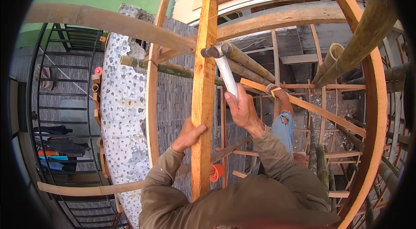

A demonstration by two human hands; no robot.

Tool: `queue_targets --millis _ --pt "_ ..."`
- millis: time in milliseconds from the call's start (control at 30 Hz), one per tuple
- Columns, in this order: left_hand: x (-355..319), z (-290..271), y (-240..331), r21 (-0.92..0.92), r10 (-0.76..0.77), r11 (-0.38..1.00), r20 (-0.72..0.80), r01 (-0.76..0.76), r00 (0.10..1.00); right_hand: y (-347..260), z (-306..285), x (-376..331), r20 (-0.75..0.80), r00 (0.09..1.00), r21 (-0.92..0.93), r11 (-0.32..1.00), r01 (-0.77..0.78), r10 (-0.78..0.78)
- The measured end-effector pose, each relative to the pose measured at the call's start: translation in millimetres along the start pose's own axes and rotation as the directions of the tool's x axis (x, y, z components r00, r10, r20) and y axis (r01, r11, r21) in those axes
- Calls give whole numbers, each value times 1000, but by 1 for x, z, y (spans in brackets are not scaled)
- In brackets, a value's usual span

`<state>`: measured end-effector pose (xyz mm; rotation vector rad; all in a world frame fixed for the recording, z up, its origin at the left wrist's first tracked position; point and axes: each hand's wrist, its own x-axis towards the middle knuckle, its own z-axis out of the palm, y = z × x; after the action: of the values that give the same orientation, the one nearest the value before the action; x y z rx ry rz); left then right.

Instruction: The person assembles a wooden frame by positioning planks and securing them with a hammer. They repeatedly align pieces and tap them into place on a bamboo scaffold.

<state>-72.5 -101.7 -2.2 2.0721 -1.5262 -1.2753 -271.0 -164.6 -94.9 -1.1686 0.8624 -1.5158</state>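
Nearest the camera is an olive-brown long-sleeved shirt (pixel 268 194). Beyond it, the left hand (pixel 189 135) grasps a long, straight, orange-brown sawn timber (pixel 203 94), thumb laid across its face. The right hand (pixel 245 110) is clenched around the white handle of a hammer with a dark metal head (pixel 226 74); that head overlaps the timber's right edge, contact unclear. The timber looks stiff, fairly heavy and rough, best held by its two edges; the hammer seems head-heavy, best held low on the handle. Grain and darker knots mark the timber; the handle looks scuffed.
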Motion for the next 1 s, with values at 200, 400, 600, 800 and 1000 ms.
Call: queue_targets --millis 200,400,600,800,1000 --pt "9 -8 0 34 -48 998 29 47 998 16 -41 -9 -762 647 463 719 518 24" --pt "7 -2 -6 4 -60 998 -5 60 998 60 13 6 -40 911 164 902 -399 410" --pt "11 -6 -5 -13 -3 1000 21 3 1000 33 -38 -21 -537 843 391 895 213 34" --pt "11 -7 0 7 -117 993 49 117 992 32 0 17 -317 933 586 808 53 169" --pt "9 1 0 22 22 1000 -17 -21 1000 12 -25 -23 -247 957 362 931 -56 154"
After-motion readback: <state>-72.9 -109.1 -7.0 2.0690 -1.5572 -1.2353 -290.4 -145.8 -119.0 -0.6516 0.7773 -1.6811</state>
